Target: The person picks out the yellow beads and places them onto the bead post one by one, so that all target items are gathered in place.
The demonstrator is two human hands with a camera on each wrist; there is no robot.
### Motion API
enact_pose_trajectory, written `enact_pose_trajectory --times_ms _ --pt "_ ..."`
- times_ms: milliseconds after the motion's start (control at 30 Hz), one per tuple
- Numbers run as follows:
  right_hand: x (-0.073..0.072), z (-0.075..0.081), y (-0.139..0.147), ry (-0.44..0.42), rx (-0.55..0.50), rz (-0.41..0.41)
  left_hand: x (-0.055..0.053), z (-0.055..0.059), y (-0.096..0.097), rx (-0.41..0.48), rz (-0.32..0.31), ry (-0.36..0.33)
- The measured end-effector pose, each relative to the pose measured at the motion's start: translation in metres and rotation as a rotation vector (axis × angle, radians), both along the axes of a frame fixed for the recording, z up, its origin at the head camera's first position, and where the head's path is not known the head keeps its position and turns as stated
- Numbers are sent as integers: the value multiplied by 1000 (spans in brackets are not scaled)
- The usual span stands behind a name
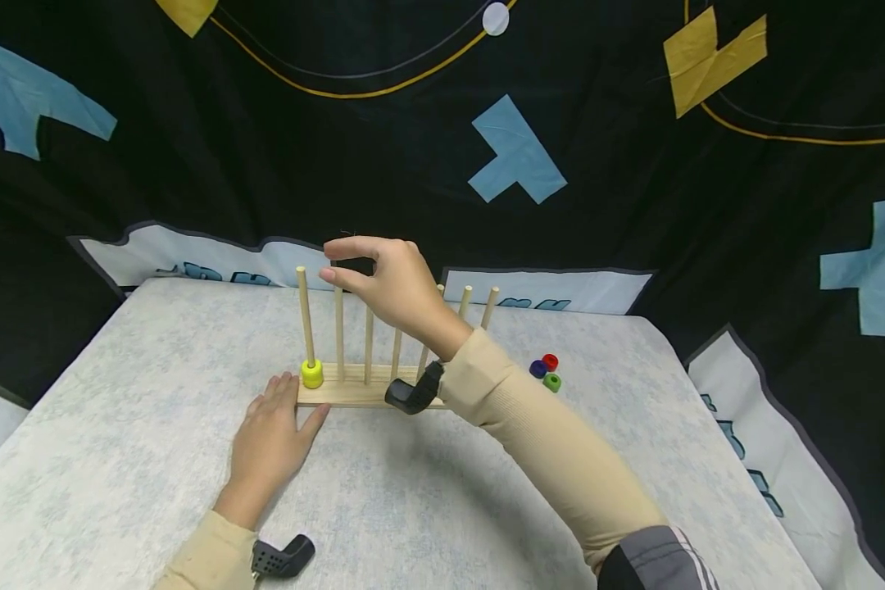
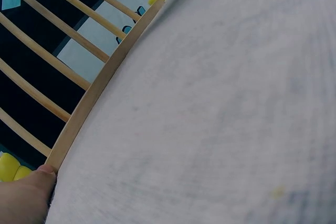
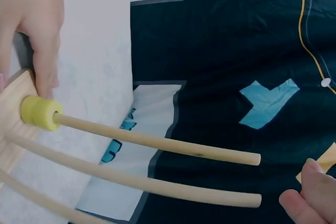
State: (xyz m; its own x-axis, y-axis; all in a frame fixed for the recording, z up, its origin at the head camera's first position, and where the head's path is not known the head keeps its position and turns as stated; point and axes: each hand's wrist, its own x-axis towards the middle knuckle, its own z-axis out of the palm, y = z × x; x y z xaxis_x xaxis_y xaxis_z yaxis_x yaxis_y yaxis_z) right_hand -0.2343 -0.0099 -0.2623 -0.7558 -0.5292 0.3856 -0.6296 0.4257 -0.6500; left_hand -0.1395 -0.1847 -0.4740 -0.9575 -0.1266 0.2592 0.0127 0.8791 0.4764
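while pegs (image 1: 339, 336) are pale wood, threaded beads (image 1: 312, 375) are yellow

We see yellow on the stacked beads (image 1: 312, 374) of the end peg (image 1: 306, 319); the other pegs (image 1: 339, 336) and the base (image 1: 357, 395) are pale straw-coloured wood; of the 3 loose beads, we count 1 red bead (image 1: 550, 361), 1 dark blue bead (image 1: 537, 369) and 1 green bead (image 1: 552, 383); the tabletop (image 1: 155, 393) is mottled white and blue-grey; the black curtain (image 1: 383, 164) carries light blue patches (image 1: 512, 152), gold patches (image 1: 708, 65), a gold line (image 1: 342, 96) and 1 white dot (image 1: 496, 18); the white banners (image 1: 590, 287) have dark edging and blue lettering (image 1: 553, 304); we find beige sleeves (image 1: 546, 426) and black wrist cameras (image 1: 416, 393).
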Motion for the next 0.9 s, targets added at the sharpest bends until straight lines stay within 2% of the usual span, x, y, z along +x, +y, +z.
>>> enact_pose_trajectory --times_ms 233,500,767,900 --pt "1 -6 15 56 3 6 0 1 0 6 -1 -17" --pt "12 -10 37 105 -10 33 -1 0 0 5 -1 -16" --pt "19 -12 58 91 6 100 -1 -1 0 10 -4 -12" --pt "25 -15 75 62 -12 99 -1 0 0 8 -10 -8"
